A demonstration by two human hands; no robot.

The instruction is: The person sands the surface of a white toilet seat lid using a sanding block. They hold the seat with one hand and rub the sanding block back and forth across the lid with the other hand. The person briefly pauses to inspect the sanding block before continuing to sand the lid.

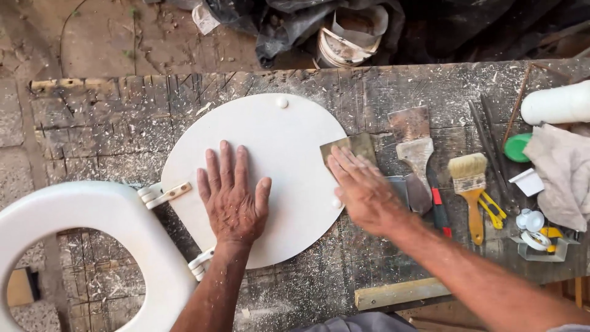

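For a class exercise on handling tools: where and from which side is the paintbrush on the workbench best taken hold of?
Probably by the yellow wooden handle of the paintbrush, coming from the near edge of the workbench. It lies flat with its bristles pointing away and its handle end toward the person. The handle is narrow and bare; a yellow tool lies close on its right, so pinch from above.

1 head-worn view, looking steeply down from close above the workbench (pixel 393 86), person's forearms entering from 6 o'clock, bare ground beyond at 12 o'clock
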